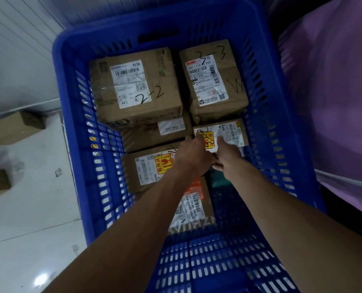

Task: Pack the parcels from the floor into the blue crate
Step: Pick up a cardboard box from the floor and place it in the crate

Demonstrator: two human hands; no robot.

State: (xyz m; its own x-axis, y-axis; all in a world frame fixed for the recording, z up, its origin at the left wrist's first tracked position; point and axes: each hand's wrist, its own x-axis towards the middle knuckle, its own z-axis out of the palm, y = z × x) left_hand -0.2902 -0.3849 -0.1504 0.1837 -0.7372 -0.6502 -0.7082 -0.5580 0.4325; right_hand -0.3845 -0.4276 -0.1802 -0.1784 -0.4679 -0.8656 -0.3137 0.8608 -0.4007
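Left hand, right hand, grips closed on small brown parcel, yellow-red sticker, in blue crate

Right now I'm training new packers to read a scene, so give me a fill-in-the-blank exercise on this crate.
1. The crate is ____ in colour.
2. The left far parcel is marked 2-2, the right far parcel ____.
3. The left hand and right hand touch the small parcel, so ____ hands do.
4. Loose boxes lie outside the crate on the ____.
Missing: blue; 3-3; two; floor.
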